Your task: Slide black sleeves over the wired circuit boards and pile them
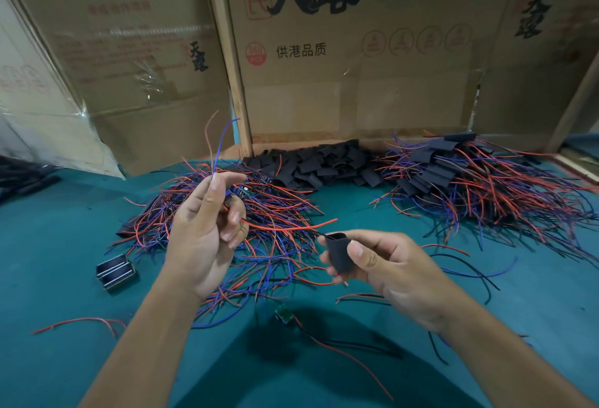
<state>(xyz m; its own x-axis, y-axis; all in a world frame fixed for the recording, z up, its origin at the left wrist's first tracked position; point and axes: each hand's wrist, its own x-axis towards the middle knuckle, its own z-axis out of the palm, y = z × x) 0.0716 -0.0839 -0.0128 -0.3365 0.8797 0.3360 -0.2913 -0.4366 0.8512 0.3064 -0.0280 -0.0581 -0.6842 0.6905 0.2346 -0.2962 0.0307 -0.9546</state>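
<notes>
The black sleeve (339,252) sits pinched between thumb and fingers of the right hand (385,273), its open mouth turned toward ten o'clock. The left hand (207,229), at nine o'clock from it, grips a wired circuit board (243,191) with a red lead (291,227) reaching toward that mouth. Best to gather the leads together, keep the mouth squeezed round, and feed wires first. Bare boards (233,213) lie at eleven o'clock, spare sleeves (317,164) at twelve, the finished pile (470,180) at two.

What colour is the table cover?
Teal green table cover, plain, seen in the head view.
</notes>
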